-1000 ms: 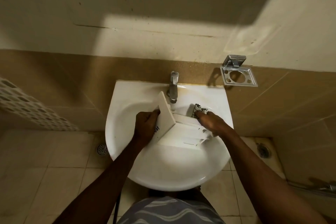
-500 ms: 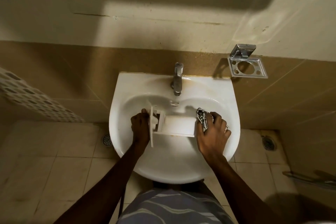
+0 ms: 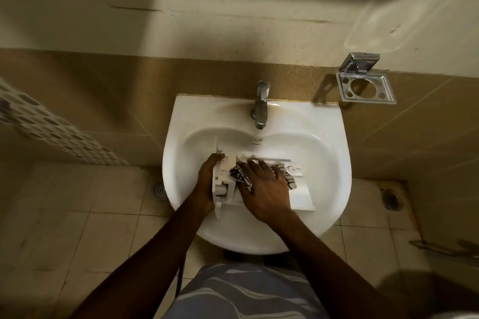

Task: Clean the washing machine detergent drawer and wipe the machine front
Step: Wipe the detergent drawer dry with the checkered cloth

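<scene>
The white plastic detergent drawer (image 3: 300,195) lies across the white wash basin (image 3: 326,163), its front panel at the left. My left hand (image 3: 208,181) grips that front panel end. My right hand (image 3: 261,189) lies on top of the drawer and presses a black-and-white patterned cloth (image 3: 239,175) into its compartments; part of the cloth shows past my fingers on the right. The drawer's middle is hidden under my right hand.
A chrome tap (image 3: 260,105) stands at the back of the basin. A chrome soap holder (image 3: 365,83) is fixed to the wall at the right. Floor drains (image 3: 158,190) sit in the tiled floor on both sides. A perforated white panel (image 3: 51,127) is at left.
The drawer was tilted under the tap, then laid flat in the basin. My right hand with the cloth has moved from the drawer's right end leftward onto its top.
</scene>
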{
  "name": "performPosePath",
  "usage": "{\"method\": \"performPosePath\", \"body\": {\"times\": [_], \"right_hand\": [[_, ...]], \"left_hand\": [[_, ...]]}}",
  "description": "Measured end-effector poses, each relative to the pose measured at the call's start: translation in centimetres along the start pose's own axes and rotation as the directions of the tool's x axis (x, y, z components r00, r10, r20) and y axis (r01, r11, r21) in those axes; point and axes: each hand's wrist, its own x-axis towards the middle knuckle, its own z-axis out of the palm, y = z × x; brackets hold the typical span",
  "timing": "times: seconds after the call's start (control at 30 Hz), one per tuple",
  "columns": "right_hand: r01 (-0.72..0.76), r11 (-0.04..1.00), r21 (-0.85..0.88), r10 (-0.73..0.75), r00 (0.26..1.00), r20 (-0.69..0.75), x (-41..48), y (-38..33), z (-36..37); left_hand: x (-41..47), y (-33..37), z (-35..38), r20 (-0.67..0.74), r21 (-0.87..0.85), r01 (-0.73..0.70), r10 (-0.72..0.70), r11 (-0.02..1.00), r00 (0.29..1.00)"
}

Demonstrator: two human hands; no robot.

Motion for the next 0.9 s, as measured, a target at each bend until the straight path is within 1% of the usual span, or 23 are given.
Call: {"method": "performPosePath", "body": {"times": [0.07, 0.17, 0.2, 0.3, 0.37, 0.4, 0.43, 0.53, 0.6, 0.63, 0.67, 0.7, 0.73, 0.8, 0.83, 0.87, 0.9], "right_hand": [[0.009, 1.0, 0.011, -0.01, 1.0, 0.025, -0.8, -0.2, 0.7], [0.051, 0.997, -0.052, -0.05, 0.999, 0.016, -2.3, 3.1, 0.5], [0.017, 0.998, -0.065, -0.017, 1.0, 0.007, -2.6, 4.6, 0.2], [-0.164, 0.986, -0.043, 0.164, 0.986, -0.016, -1.8, 7.0, -0.7], [-0.245, 0.969, -0.041, 0.245, 0.97, -0.011, -0.3, 5.3, -0.4], [-0.254, 0.967, -0.036, 0.254, 0.967, -0.002, 0.3, 3.8, -0.1], [-0.231, 0.973, -0.012, 0.231, 0.973, 0.007, 0.7, 2.2, 0.3], [-0.032, 0.997, 0.074, 0.028, 0.998, 0.061, 0.1, -0.3, 0.9], [0.081, 0.994, 0.08, -0.087, 0.993, 0.084, -1.5, 1.4, 0.6], [0.101, 0.992, 0.075, -0.107, 0.991, 0.076, -2.2, 2.9, 0.2], [0.078, 0.995, 0.068, -0.082, 0.995, 0.058, -2.5, 4.5, -0.1], [0.009, 0.998, 0.066, -0.012, 0.999, 0.035, -2.4, 6.0, -0.6], [-0.085, 0.994, 0.069, 0.084, 0.996, 0.022, -1.9, 7.0, -1.0], [-0.26, 0.965, 0.039, 0.259, 0.966, 0.02, 0.0, 6.6, -0.9], [-0.302, 0.953, 0.011, 0.302, 0.953, 0.021, 1.0, 5.4, -0.6], [-0.309, 0.951, -0.007, 0.309, 0.951, 0.023, 1.7, 3.9, -0.2], [-0.278, 0.961, -0.002, 0.278, 0.96, 0.028, 2.1, 2.3, 0.2]], "left_hand": [[0.4, -0.6, -0.4, -0.037, -0.008, -0.026, 0.026, 1.0, 0.999], [1.1, -1.2, -1.3, -0.096, 0.042, -0.03, 0.034, 0.999, 0.995], [1.5, -1.4, -1.5, -0.096, 0.057, -0.019, 0.024, 0.998, 0.995], [2.4, -2.0, -2.2, -0.099, 0.095, -0.024, 0.034, 0.995, 0.995], [2.7, -2.2, -2.3, -0.108, 0.115, -0.037, 0.049, 0.993, 0.993], [2.6, -2.1, -2.0, -0.115, 0.112, -0.047, 0.06, 0.993, 0.992], [2.4, -2.1, -1.8, -0.124, 0.104, -0.057, 0.07, 0.993, 0.99], [1.7, -1.8, -1.3, -0.11, 0.056, -0.074, 0.08, 0.996, 0.991], [1.9, -1.8, -1.7, -0.127, 0.079, -0.062, 0.072, 0.995, 0.989], [2.0, -1.7, -1.8, -0.144, 0.091, -0.067, 0.08, 0.994, 0.986], [2.4, -1.8, -2.2, -0.157, 0.101, -0.075, 0.09, 0.992, 0.984], [2.8, -2.0, -2.5, -0.164, 0.119, -0.074, 0.093, 0.99, 0.982], [3.2, -2.3, -2.9, -0.162, 0.134, -0.068, 0.09, 0.989, 0.983], [3.4, -2.4, -3.3, -0.151, 0.143, -0.073, 0.095, 0.987, 0.984], [2.8, -2.0, -2.7, -0.151, 0.146, -0.078, 0.1, 0.986, 0.984], [2.4, -1.8, -2.2, -0.146, 0.14, -0.078, 0.098, 0.987, 0.984], [2.2, -1.8, -2.0, -0.149, 0.121, -0.076, 0.094, 0.99, 0.984]]}}
